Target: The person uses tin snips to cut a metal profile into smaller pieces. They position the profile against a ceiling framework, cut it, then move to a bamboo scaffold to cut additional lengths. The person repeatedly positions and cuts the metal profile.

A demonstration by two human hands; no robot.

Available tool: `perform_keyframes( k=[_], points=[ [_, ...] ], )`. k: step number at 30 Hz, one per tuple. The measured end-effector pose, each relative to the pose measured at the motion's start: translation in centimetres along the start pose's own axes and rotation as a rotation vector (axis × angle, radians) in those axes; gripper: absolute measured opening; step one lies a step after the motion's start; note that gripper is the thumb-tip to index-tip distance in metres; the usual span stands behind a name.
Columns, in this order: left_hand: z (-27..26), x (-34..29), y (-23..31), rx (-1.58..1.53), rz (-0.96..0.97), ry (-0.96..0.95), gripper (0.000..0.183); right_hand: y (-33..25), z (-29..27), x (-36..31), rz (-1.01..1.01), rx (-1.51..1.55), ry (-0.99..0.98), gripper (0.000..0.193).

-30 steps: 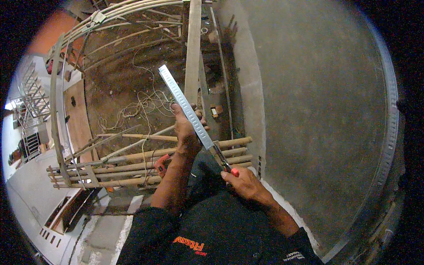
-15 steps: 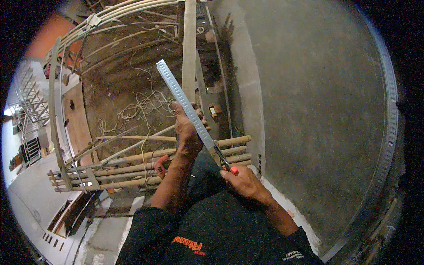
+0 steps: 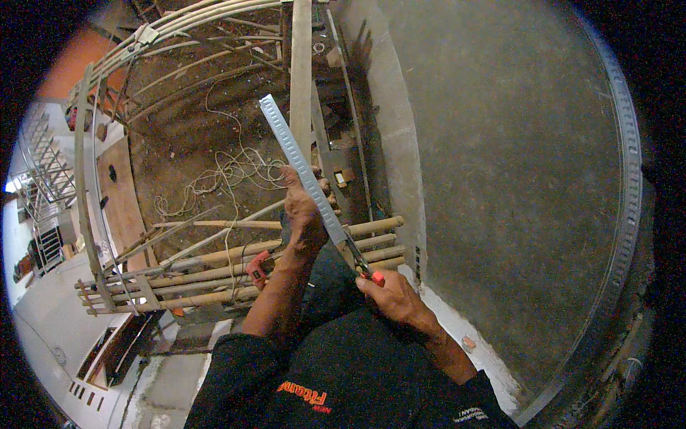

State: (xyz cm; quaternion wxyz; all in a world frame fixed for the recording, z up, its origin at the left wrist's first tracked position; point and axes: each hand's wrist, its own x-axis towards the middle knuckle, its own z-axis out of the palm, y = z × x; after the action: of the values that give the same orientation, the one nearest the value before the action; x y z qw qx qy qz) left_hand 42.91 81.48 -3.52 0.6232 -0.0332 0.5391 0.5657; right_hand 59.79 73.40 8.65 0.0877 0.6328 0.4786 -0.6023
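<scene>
Currently | left hand (image 3: 306, 218): clasping metal strip (image 3: 289, 141) | right hand (image 3: 398, 299): gripping snips (image 3: 365, 265), seemingly, at strip's lower end

Above the bamboo poles (image 3: 207, 258), your left hand (image 3: 306, 217) gripped 1 slotted metal strip (image 3: 301, 168); your right hand (image 3: 398, 302) held 1 red-handled tool (image 3: 376, 277) at its lower end.

From my distant station I counted two bare hands (image 3: 306, 220), one long silvery metal strip (image 3: 291, 146), one red-handled hand tool (image 3: 376, 277) and one red pistol-shaped power tool (image 3: 257, 270).
</scene>
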Motion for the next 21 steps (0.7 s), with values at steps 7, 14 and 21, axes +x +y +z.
perform_keyframes(
  k=[7,14,21],
  points=[
    [-0.5,0.0,-0.3,0.079,-0.032,0.069,0.07,-0.8,0.4,-0.3,0.094,-0.132,0.069,0.044],
    [-1.7,1.0,-1.0,-0.03,-0.102,0.067,0.03,-0.8,0.7,0.0,0.059,-0.192,0.107,0.044],
    [-2.1,0.9,-1.7,0.068,-0.005,0.097,0.04,-0.4,0.7,0.5,0.028,-0.148,0.071,0.042]
  ],
)
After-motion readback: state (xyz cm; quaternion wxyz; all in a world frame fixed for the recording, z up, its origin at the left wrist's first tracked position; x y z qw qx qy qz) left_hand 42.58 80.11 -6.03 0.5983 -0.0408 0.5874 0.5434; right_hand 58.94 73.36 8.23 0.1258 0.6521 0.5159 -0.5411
